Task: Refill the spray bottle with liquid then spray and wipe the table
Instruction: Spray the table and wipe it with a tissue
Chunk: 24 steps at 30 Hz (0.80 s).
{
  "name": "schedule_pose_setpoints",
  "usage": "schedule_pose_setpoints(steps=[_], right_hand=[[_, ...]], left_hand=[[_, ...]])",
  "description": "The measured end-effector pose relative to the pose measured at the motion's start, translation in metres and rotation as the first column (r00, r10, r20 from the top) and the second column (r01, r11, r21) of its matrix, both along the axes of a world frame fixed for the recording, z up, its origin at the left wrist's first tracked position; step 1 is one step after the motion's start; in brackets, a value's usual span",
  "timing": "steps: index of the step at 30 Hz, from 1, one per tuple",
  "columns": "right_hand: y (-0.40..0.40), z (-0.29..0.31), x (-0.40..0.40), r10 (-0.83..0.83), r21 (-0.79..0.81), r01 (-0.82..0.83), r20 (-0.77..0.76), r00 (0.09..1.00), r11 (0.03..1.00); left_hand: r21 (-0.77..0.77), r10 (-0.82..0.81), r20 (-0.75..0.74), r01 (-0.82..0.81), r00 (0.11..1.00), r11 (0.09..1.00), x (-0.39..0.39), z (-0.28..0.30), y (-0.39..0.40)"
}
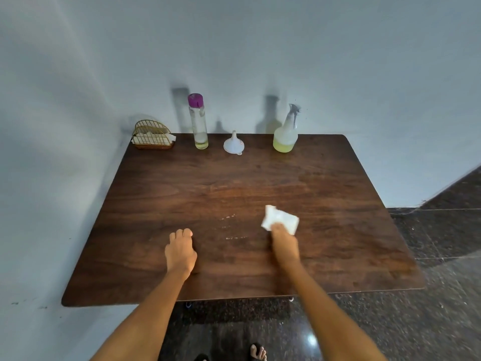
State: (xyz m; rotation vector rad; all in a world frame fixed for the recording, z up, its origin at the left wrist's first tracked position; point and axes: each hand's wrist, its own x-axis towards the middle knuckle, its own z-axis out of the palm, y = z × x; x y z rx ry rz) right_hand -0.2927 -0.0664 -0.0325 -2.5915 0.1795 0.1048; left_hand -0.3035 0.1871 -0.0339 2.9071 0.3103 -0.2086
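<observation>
1. Table (325, 183), wide, dark and wooden, stood against the wall; it looked heavy and stiff, so it should not slide under a wiping hand.
2. Spray bottle (285, 134) stood upright at the far edge, right of the small white funnel (233, 144) and the tall bottle (198, 121) with a purple cap. Yellow liquid filled only its lower part, so I judged it light; the narrow neck under the trigger seemed the best place to hold it.
3. Right hand (284, 242) pressed on a white tissue (281, 220), which lay on the table, thin, soft and easy to tear; whether its fingers were curled, I could not tell.
4. Left hand (180, 252) rested on the table and held nothing, fingers loosely bent, arm stretched forward.
</observation>
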Motion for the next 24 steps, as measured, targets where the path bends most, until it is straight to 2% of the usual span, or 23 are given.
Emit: schedule_pose_setpoints(steps=[3, 5, 7, 9, 11, 14, 17, 19, 20, 22, 24], right_hand=[[-0.049, 0.005, 0.002, -0.326, -0.034, 0.325, -0.092, 0.941, 0.945], [-0.043, 0.0, 0.01, -0.401, 0.01, 0.403, -0.071, 0.913, 0.915], [-0.009, -0.005, 0.021, -0.396, 0.046, 0.4, -0.07, 0.915, 0.915], [0.043, -0.008, 0.029, -0.273, 0.017, 0.274, -0.039, 0.961, 0.962], [0.103, -0.007, 0.032, -0.075, -0.008, 0.074, -0.061, 0.995, 0.997], [0.179, -0.005, 0.025, 0.239, 0.039, -0.236, -0.078, 0.968, 0.971], [0.194, -0.012, 0.029, 0.427, -0.049, -0.437, -0.134, 0.894, 0.898], [0.168, -0.021, 0.033, 0.437, -0.109, -0.451, -0.133, 0.89, 0.886], [0.146, -0.019, 0.032, 0.365, -0.139, -0.374, -0.084, 0.927, 0.917], [0.099, -0.014, 0.03, 0.061, -0.081, -0.063, -0.027, 0.998, 0.995], [0.051, -0.005, 0.033, -0.217, -0.01, 0.216, -0.039, 0.976, 0.976]], left_hand=[[-0.001, -0.029, 0.006, 0.029, 1.0, 1.0, 0.005, -0.004, 0.007], [-0.008, -0.026, 0.011, 0.026, 1.0, 1.0, 0.005, -0.006, 0.018], [-0.012, -0.006, 0.016, 0.006, 1.0, 1.0, 0.003, -0.009, 0.031], [-0.021, 0.016, 0.028, -0.015, 0.999, 1.0, 0.002, -0.01, 0.039], [-0.027, 0.017, 0.032, -0.016, 0.999, 1.0, 0.004, -0.01, 0.044], [-0.029, 0.012, 0.029, -0.011, 0.999, 1.0, 0.01, -0.007, 0.052], [-0.025, 0.023, 0.017, -0.022, 1.0, 0.999, 0.017, -0.006, 0.059], [-0.027, 0.022, 0.008, -0.022, 1.0, 0.999, 0.021, -0.004, 0.057], [-0.028, 0.016, 0.007, -0.016, 1.0, 0.999, 0.023, -0.004, 0.056], [-0.029, -0.001, 0.016, 0.001, 1.0, 1.0, 0.027, -0.005, 0.051], [-0.029, -0.016, 0.027, 0.016, 1.0, 0.999, 0.029, -0.006, 0.048]])
